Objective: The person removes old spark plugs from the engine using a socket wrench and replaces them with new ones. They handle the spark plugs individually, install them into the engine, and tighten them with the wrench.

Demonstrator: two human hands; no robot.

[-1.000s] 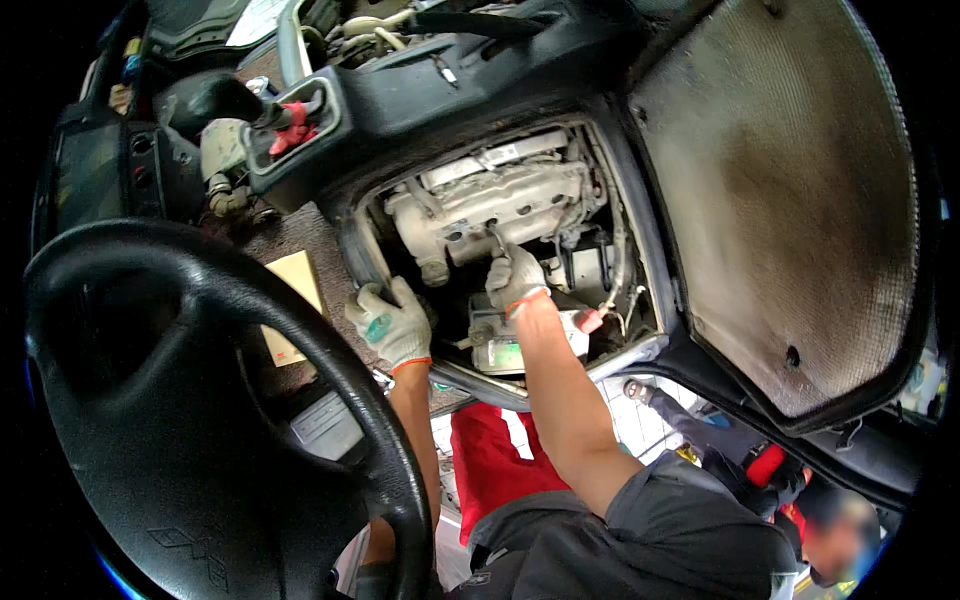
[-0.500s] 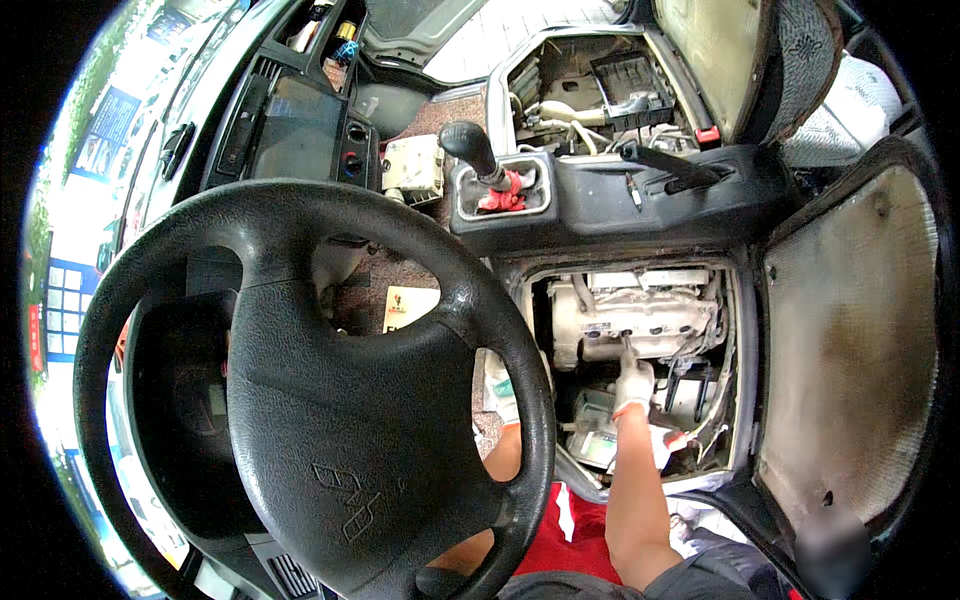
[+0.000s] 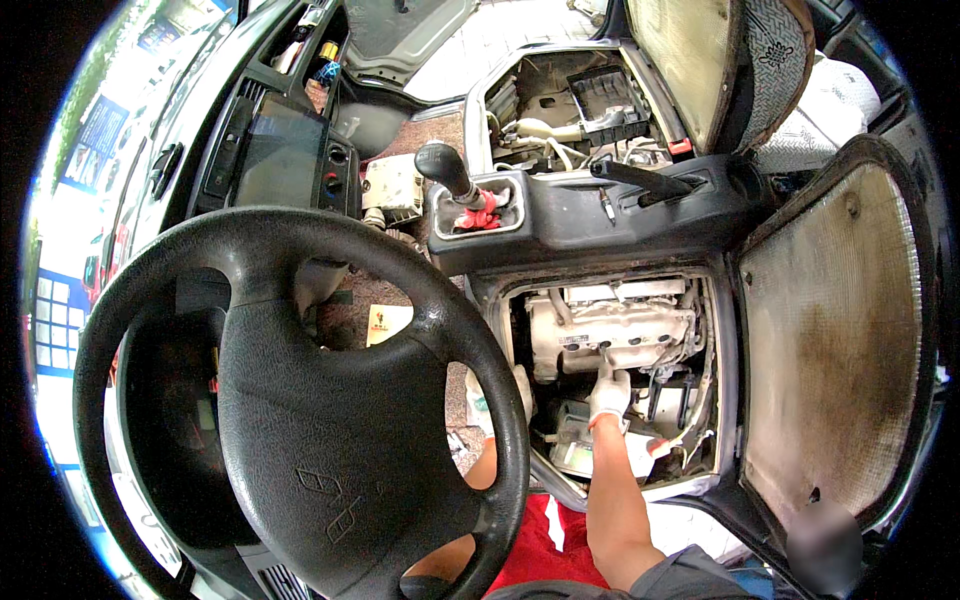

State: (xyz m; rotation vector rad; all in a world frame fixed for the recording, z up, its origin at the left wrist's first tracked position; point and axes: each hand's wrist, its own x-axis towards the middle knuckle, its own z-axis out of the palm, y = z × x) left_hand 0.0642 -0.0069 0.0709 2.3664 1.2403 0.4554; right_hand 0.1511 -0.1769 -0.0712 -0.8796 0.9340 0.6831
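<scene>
My right hand (image 3: 608, 392), in a white glove with an orange cuff, reaches into the open engine bay below the seat. Its fingertips are at one of the dark round holes along the pale engine cover (image 3: 610, 330). The fingers look drawn together; anything small between them is hidden. My left hand (image 3: 481, 405), also gloved in white, is low beside the bay's near left edge. The rim of the black steering wheel (image 3: 340, 400) cuts across it and hides most of its fingers. Under my right wrist lies a boxy greyish part (image 3: 572, 450) with a white cloth or paper beside it.
A raised seat base (image 3: 835, 330) stands at the right. Beyond the bay are the gear lever (image 3: 447, 168), the handbrake (image 3: 645, 188) and a second open compartment (image 3: 560, 110). A dirty pale box (image 3: 394, 187) and a yellowish booklet (image 3: 388, 324) lie on the floor.
The whole view has shifted a little left and down with my head. My right hand stays at the same row of holes, its extended finger showing slightly shorter.
</scene>
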